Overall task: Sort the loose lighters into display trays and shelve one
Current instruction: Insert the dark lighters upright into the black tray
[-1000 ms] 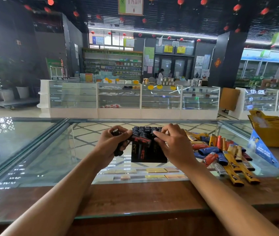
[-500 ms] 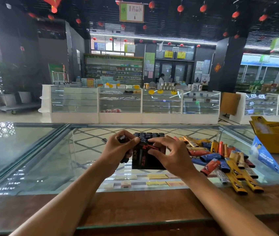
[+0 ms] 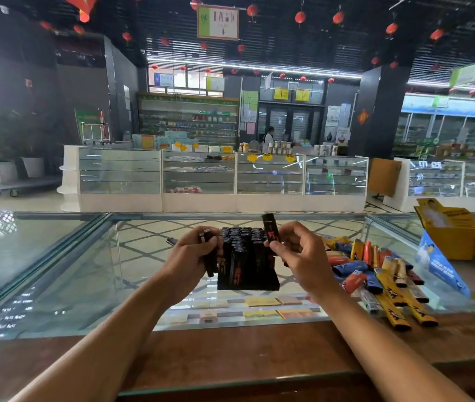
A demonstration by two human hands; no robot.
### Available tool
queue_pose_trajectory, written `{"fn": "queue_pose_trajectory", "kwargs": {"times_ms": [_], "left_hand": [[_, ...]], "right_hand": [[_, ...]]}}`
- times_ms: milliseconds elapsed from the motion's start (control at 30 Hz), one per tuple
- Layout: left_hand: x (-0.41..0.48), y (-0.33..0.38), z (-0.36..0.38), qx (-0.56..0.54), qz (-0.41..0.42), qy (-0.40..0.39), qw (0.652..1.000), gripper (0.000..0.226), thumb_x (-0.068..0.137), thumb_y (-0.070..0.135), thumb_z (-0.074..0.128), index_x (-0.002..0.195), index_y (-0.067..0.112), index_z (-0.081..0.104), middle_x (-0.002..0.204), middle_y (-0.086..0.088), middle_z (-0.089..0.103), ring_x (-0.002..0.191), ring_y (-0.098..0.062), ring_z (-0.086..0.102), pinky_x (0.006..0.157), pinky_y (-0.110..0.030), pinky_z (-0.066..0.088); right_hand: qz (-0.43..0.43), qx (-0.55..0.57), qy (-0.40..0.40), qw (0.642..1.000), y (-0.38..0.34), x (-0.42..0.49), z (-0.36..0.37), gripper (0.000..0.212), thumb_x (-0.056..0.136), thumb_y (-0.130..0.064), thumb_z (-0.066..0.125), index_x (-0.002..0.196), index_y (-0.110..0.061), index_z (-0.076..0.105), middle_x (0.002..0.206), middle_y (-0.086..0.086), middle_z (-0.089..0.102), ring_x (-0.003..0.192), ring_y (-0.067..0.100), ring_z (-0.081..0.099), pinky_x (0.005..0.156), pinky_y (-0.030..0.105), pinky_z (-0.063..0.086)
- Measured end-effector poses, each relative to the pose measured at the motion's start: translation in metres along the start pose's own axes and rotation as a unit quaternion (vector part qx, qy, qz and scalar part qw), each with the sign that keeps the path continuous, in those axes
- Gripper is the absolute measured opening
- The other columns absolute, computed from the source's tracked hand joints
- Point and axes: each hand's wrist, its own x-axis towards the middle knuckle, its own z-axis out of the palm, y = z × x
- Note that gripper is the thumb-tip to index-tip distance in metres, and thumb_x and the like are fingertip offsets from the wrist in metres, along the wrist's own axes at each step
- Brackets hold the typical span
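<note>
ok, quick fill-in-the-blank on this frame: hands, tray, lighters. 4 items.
1. The right hand pinches a single lighter that stands ____ in its fingers.
2. The bundle of lighters gripped in the left hand is ____ in colour.
3. The display tray sits on a ____ countertop.
4. The loose pile lies on the tray's ____ side.

Missing words: upright; black; glass; right.
</note>
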Motion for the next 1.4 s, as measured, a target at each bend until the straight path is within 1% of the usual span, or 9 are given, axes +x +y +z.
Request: {"fn": "queue_pose_trajectory", "kwargs": {"times_ms": [133,333,600,733,867,967,1133,1233,1400], "left_hand": [[-0.003,0.003,0.001,0.027,0.025,0.018,0.999,0.015,0.101,-0.003,0.049,0.112,-0.001,0.059,0.085,-0.012,0.057,0.079,-0.023,0.055,0.076,-0.035,0.05],[-0.006,0.005,0.001,0.072,0.027,0.044,0.996,0.012,0.103,0.011,0.053,0.111,0.002,0.058,0.079,-0.009,0.06,0.067,-0.026,0.061,0.074,-0.051,0.058],[-0.008,0.009,-0.001,0.135,-0.023,0.036,0.99,0.022,0.106,0.029,0.051,0.112,0.008,0.054,0.075,-0.011,0.057,0.057,-0.026,0.056,0.051,-0.032,0.048],[-0.01,0.008,-0.006,0.153,-0.028,0.018,0.988,0.01,0.107,0.019,0.05,0.11,0.009,0.054,0.081,-0.014,0.058,0.058,-0.023,0.052,0.046,-0.028,0.038],[-0.011,0.008,-0.005,0.126,-0.024,0.007,0.992,0.015,0.099,-0.004,0.048,0.111,0.005,0.049,0.085,-0.019,0.063,0.062,-0.024,0.056,0.046,-0.03,0.039],[-0.013,0.011,-0.006,0.109,-0.017,-0.014,0.994,0.021,0.096,-0.009,0.046,0.113,0.002,0.053,0.089,-0.022,0.063,0.067,-0.025,0.059,0.049,-0.03,0.043],[-0.012,0.012,-0.011,0.084,0.001,-0.026,0.996,0.022,0.097,-0.01,0.049,0.11,0.004,0.06,0.092,-0.025,0.061,0.07,-0.027,0.059,0.051,-0.03,0.045],[-0.011,0.011,-0.011,0.079,0.01,-0.026,0.997,0.021,0.098,-0.008,0.049,0.113,0.004,0.059,0.091,-0.027,0.061,0.072,-0.029,0.06,0.053,-0.031,0.047],[-0.011,0.011,-0.009,0.082,0.013,-0.032,0.996,0.013,0.101,-0.002,0.051,0.113,-0.001,0.055,0.095,-0.029,0.066,0.075,-0.029,0.064,0.058,-0.031,0.051]], "right_hand": [[0.006,0.012,0.008,1.0,0.002,0.001,0.0,0.025,0.078,-0.037,0.077,0.093,-0.022,0.061,0.088,0.01,0.073,0.084,0.031,0.07,0.068,0.038,0.053],[0.012,-0.006,0.021,1.0,0.005,0.001,-0.003,0.022,0.083,-0.017,0.075,0.095,-0.021,0.057,0.09,0.009,0.072,0.081,0.035,0.069,0.075,0.055,0.059],[-0.016,-0.131,0.05,0.99,0.007,0.004,-0.009,0.06,0.09,-0.013,0.075,0.14,-0.025,0.044,0.095,-0.003,0.069,0.066,0.009,0.067,0.06,0.026,0.055],[-0.054,-0.207,0.065,0.975,0.011,0.004,-0.011,0.069,0.086,-0.019,0.08,0.144,-0.025,0.043,0.091,-0.001,0.07,0.071,0.01,0.07,0.067,0.015,0.054],[-0.103,-0.253,0.063,0.96,0.014,0.004,-0.011,0.066,0.084,-0.018,0.082,0.141,-0.023,0.05,0.094,-0.003,0.068,0.077,0.01,0.066,0.065,0.024,0.055],[-0.11,-0.232,0.04,0.966,0.015,0.004,-0.009,0.062,0.08,-0.011,0.084,0.135,-0.02,0.057,0.097,-0.011,0.062,0.08,-0.002,0.061,0.069,0.008,0.048],[-0.134,-0.26,-0.017,0.956,0.023,0.004,-0.008,0.057,0.082,-0.025,0.081,0.133,-0.023,0.058,0.115,-0.005,0.056,0.09,-0.003,0.057,0.079,0.016,0.053],[-0.136,-0.283,-0.056,0.948,0.025,0.004,-0.007,0.054,0.086,-0.047,0.071,0.133,-0.022,0.059,0.111,-0.008,0.049,0.089,0.008,0.058,0.077,0.017,0.051],[-0.132,-0.29,-0.064,0.946,0.029,0.005,-0.007,0.051,0.087,-0.05,0.07,0.128,-0.022,0.06,0.108,-0.007,0.051,0.085,0.015,0.06,0.073,0.034,0.057]]}}
